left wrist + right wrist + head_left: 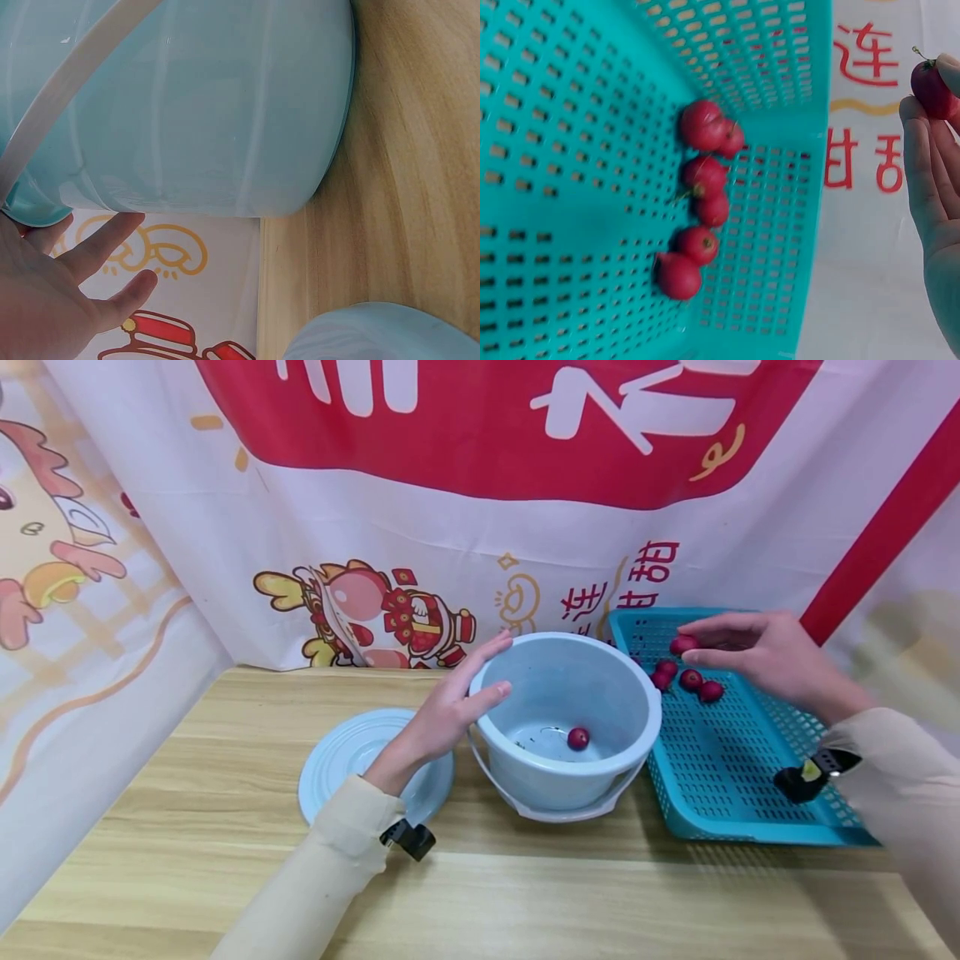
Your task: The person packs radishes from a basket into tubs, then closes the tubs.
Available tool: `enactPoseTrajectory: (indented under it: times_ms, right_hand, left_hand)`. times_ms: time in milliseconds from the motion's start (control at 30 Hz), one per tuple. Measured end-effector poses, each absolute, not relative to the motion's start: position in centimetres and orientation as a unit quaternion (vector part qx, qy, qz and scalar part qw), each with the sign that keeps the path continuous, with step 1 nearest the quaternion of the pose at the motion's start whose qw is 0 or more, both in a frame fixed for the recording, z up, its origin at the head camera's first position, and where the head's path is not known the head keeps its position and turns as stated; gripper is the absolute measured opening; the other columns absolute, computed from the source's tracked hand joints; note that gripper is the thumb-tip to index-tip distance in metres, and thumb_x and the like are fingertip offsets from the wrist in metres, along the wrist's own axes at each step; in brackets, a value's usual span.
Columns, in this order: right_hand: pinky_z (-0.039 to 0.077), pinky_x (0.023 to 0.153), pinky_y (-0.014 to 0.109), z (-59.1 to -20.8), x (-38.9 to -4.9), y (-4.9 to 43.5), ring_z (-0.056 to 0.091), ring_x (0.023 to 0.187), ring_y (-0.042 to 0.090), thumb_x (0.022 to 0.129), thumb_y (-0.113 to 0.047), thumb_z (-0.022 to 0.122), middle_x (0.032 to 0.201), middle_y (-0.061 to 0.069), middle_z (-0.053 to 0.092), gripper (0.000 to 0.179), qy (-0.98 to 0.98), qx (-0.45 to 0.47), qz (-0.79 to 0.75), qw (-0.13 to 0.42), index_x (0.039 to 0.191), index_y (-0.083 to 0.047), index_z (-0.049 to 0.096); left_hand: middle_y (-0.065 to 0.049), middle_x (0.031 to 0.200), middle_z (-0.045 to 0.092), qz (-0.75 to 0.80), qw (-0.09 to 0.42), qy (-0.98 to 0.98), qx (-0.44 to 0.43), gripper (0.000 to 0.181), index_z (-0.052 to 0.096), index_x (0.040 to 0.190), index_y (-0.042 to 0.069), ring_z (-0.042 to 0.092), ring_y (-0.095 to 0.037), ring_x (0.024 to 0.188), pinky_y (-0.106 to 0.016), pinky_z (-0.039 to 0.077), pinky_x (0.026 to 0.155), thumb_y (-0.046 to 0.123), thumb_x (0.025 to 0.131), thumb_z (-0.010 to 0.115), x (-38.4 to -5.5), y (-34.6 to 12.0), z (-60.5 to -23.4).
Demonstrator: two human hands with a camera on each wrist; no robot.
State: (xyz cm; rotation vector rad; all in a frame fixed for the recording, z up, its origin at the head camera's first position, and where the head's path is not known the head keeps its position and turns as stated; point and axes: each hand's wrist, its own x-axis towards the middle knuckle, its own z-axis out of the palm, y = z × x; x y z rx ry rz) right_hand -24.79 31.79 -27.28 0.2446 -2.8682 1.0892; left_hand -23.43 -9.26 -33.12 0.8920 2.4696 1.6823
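Observation:
In the head view my right hand [780, 652] is over the back of the teal basket [675, 818], pinching a radish [683, 644] between thumb and fingertips. A thin stalk sticks out from this small, round, dark red radish in the right wrist view. Several more radishes [697, 180] lie together on the basket floor. My left hand [450, 706] is at the left side of a pale blue bucket [562, 785], its fingers spread and straight, fingertips against the wall near the rim. A single radish [577, 738] sits on the bucket's bottom, beside small dark specks.
A round pale blue lid [330, 777] lies on the wooden table [187, 827], left of the bucket and partly under my left forearm. The bucket's handle [570, 816] hangs down in front. Behind everything hangs a printed cloth [450, 527].

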Motion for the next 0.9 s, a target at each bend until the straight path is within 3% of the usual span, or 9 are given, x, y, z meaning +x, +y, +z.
enactPoseTrajectory:
  times_ms: [500, 733, 900]
  right_hand:
    - [0.062, 0.080, 0.017, -26.8, -23.9, 28.4, 0.073, 0.101, -0.003, 0.089, -0.049, 0.083, 0.127, -0.011, 0.076, 0.058, -0.918, 0.103, 0.377, 0.072, 0.142, -0.032, 0.068]
    - [0.061, 0.081, 0.015, -26.6, -23.9, 26.5, 0.073, 0.100, -0.001, 0.090, -0.039, 0.085, 0.121, -0.013, 0.076, 0.051, -0.907, 0.132, 0.388, 0.095, 0.137, -0.024, 0.072]
    - [0.060, 0.082, 0.014, -26.4, -23.9, 24.9, 0.074, 0.097, 0.000, 0.090, -0.032, 0.086, 0.122, -0.003, 0.078, 0.046, -0.898, 0.154, 0.399, 0.101, 0.133, -0.020, 0.074]
  left_hand:
    - [0.003, 0.179, 0.023, 0.539, 0.010, 0.790, 0.291, 0.065, 0.035, 0.167, 0.022, 0.021, -0.017, 0.165, -0.061, 0.026, 0.131, 0.035, 0.106, 0.054, -23.5, -9.2, -33.2]
    - [0.004, 0.179, 0.023, 0.540, 0.012, 0.791, 0.288, 0.064, 0.035, 0.166, 0.024, 0.022, -0.017, 0.165, -0.061, 0.026, 0.131, 0.036, 0.106, 0.054, -23.5, -9.2, -33.1]
    - [0.004, 0.179, 0.023, 0.540, 0.010, 0.791, 0.288, 0.065, 0.035, 0.166, 0.023, 0.021, -0.017, 0.165, -0.061, 0.026, 0.131, 0.036, 0.106, 0.054, -23.4, -9.2, -33.1]
